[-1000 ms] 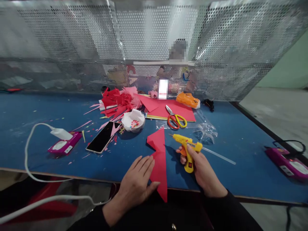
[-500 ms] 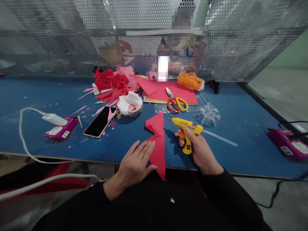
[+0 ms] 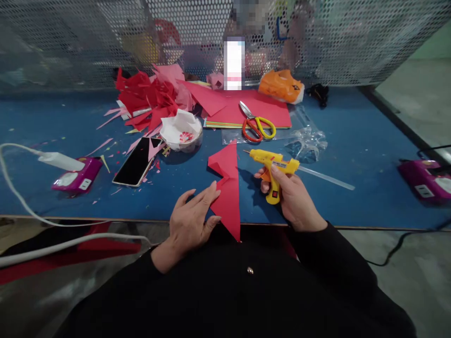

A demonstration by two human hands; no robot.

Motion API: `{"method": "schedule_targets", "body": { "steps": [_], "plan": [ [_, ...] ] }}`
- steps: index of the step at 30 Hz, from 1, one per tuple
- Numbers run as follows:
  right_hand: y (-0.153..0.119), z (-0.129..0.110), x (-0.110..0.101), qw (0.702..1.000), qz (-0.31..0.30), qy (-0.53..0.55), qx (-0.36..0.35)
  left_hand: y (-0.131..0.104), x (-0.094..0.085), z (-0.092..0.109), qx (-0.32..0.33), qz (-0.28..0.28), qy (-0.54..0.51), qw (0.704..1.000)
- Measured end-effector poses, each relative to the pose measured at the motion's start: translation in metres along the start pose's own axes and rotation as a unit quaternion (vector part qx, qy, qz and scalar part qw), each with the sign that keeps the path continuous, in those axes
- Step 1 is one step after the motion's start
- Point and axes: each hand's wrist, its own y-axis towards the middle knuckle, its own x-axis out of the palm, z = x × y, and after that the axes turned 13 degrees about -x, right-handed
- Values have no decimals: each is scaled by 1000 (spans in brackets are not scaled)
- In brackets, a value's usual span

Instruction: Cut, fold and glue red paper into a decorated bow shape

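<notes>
A folded piece of red paper lies at the front edge of the blue table, its lower tip reaching past the edge. My left hand rests with outstretched fingers on the paper's left side, fingertips touching it. In my right hand is a yellow glue gun, gripped round its handle with the fingers near the orange trigger. Its nozzle points left, just above and right of the paper. A clear glue stick sticks out of the gun's back end.
Scissors lie on a stack of coloured paper. Left of it are a paper-lined bowl, red and pink scraps and a phone. Purple power sockets stand at both sides. A mesh panel closes the back.
The camera view has tilted down, so everything sits higher in the picture. My left hand has slid slightly leftward on the red paper. The glue gun stays in my right hand.
</notes>
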Motion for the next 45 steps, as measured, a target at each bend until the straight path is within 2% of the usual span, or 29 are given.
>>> {"method": "schedule_targets", "body": {
  "steps": [3, 7, 12, 15, 18, 22, 25, 29, 32, 38, 45],
  "plan": [
    [0, -1, 0, 1000, 0, -4, 0, 3, 0, 3, 27, 0, 38, 999],
    [0, -2, 1, 1000, 5, 2, 3, 7, 1, 8, 53, 34, 86, 994],
    [-1, -2, 0, 1000, 4, -12, -1, 10, 5, 7, 6, 77, 29, 997],
    [-1, -2, 0, 1000, -5, -13, 1, 10, 5, 7, -4, 34, 69, 997],
    [-1, -2, -1, 1000, -7, -9, 2, 12, 5, 9, 28, -3, 121, 992],
    [-1, -3, 0, 1000, -5, 6, -3, 16, 8, 10, 72, 28, 136, 988],
    [-1, -2, 0, 1000, -1, 24, -7, 15, 9, 9, 82, 51, 129, 987],
    [-1, 0, -1, 999, -1, 35, -10, 5, 8, 5, 79, 31, 119, 989],
    [-1, 0, -1, 999, -4, 33, -17, 1, 7, 3, 93, 38, 118, 988],
    [-1, -2, 0, 1000, -4, 22, -13, 7, 7, 6, 88, 62, 115, 988],
    [-1, -2, -1, 1000, -1, 22, -12, 3, 6, 7, 82, 55, 100, 990]
  ]
}}
